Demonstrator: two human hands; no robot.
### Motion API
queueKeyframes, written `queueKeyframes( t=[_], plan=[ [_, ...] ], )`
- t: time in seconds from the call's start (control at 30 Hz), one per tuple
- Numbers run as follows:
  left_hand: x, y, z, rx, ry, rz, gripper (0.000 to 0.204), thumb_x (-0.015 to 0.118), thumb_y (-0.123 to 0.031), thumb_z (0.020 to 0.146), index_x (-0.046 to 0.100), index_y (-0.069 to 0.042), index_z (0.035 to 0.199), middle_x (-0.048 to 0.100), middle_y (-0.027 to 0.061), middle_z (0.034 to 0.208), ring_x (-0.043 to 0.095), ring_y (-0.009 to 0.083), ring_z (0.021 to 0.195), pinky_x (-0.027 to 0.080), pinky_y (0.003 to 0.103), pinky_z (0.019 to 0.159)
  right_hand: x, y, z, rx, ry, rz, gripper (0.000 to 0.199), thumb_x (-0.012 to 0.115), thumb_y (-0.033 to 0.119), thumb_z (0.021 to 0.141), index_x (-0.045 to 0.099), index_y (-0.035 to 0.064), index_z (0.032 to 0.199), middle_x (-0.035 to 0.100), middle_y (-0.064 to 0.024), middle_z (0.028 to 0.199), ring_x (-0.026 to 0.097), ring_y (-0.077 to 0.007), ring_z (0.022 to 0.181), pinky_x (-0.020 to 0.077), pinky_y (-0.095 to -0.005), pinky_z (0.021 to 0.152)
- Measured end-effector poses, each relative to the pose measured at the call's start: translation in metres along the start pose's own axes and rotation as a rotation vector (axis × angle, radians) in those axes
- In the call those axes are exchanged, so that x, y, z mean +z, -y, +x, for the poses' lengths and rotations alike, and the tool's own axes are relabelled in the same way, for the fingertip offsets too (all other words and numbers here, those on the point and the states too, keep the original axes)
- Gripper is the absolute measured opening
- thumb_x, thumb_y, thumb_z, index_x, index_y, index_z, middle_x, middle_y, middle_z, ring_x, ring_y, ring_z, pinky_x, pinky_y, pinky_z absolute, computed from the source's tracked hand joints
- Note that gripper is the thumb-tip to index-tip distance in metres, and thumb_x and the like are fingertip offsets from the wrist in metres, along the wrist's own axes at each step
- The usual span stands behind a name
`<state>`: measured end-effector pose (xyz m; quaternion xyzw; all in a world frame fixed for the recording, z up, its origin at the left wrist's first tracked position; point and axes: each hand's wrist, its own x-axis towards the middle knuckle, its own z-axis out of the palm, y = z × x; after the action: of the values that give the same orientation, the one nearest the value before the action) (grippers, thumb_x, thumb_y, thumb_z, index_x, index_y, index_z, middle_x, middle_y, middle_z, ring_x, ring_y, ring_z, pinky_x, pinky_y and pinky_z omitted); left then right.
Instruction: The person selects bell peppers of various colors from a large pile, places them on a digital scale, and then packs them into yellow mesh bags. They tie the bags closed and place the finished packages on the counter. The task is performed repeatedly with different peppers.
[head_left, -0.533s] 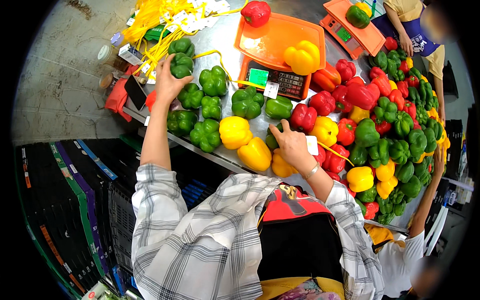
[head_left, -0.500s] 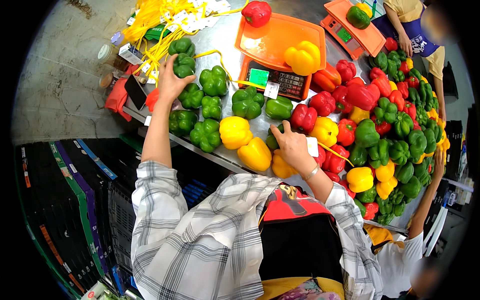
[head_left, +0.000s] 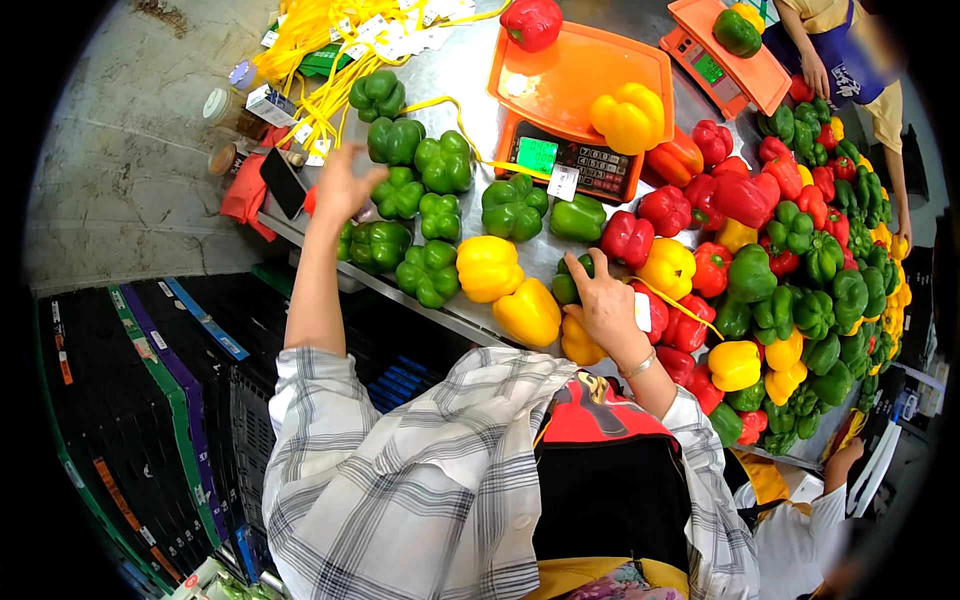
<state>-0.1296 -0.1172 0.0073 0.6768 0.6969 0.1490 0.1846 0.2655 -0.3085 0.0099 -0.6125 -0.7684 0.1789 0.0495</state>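
Note:
My left hand (head_left: 343,188), a little blurred, is raised at the left edge of a cluster of green bell peppers. Its thumb and fingers are apart with nothing in them. Closest to it are a green bell pepper (head_left: 397,193) and another upper green bell pepper (head_left: 395,141). My right hand (head_left: 612,312) has its thumb and fingers around a small green bell pepper (head_left: 565,286), partly hidden by the hand. Just below that hand lies a yellow bell pepper (head_left: 580,343). Two more yellow peppers, one of them the upper yellow bell pepper (head_left: 489,268), sit between my hands.
An orange scale (head_left: 585,75) bears a red and a yellow pepper. Behind it is a second orange scale (head_left: 735,60). Mixed peppers (head_left: 790,270) heap up on the right. Yellow straps (head_left: 310,50) with tags lie far left, near a phone (head_left: 283,183). Other people's arms reach in at right.
My left hand has come off the green peppers, its fingers now clear of them. My right hand stays at the small green pepper. A person's arm at lower right has drawn back from the heap.

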Motion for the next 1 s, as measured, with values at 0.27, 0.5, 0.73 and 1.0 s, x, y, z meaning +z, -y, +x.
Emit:
queueKeyframes(
  t=[0.27,0.5,0.73,1.0],
  plan=[
    [0.039,-0.048,-0.032,-0.072,0.226,0.293,0.101,0.087,-0.017,0.06,0.032,-0.026,0.144,0.043,0.0198,0.134,0.055,0.044,0.114,0.05,0.05,0.094,0.002,-0.005,0.001,-0.021,-0.015,-0.002,0.078,0.085,0.019,0.064,0.052,0.0133,0.134,0.048,-0.0243,0.133,0.068,-0.0351,0.076,0.0558,-0.0412,0.064],
    [0.013,-0.023,-0.024,0.026,0.032,-0.288,0.091,0.084,-0.021,0.063,0.037,-0.006,0.14,0.058,0.0196,0.123,0.059,0.0302,0.111,0.049,0.04,0.095,0.008,-0.009,-0.003,-0.025,-0.079,0.07,0.078,0.084,0.017,0.062,0.052,0.0127,0.134,0.049,-0.0269,0.132,0.069,-0.0346,0.077,0.0554,-0.0411,0.065],
    [-0.016,-0.117,0.007,0.246,-0.029,-0.41,0.087,0.086,-0.027,0.066,0.042,-0.005,0.138,0.055,0.0209,0.125,0.058,0.031,0.113,0.048,0.039,0.097,0.012,-0.011,-0.001,-0.046,-0.099,0.094,0.077,0.084,0.016,0.061,0.053,0.0105,0.132,0.049,-0.0274,0.129,0.068,-0.0336,0.076,0.055,-0.0415,0.065],
    [0.061,-0.229,0.057,0.492,-0.102,-0.151,0.088,0.081,-0.033,0.069,0.042,-0.018,0.146,0.043,0.0184,0.136,0.051,0.0364,0.125,0.045,0.045,0.101,0.011,-0.012,-0.004,-0.043,-0.099,0.073,0.079,0.085,0.018,0.061,0.052,0.0093,0.132,0.049,-0.0286,0.127,0.069,-0.0329,0.073,0.0551,-0.0407,0.063]
  ],
)
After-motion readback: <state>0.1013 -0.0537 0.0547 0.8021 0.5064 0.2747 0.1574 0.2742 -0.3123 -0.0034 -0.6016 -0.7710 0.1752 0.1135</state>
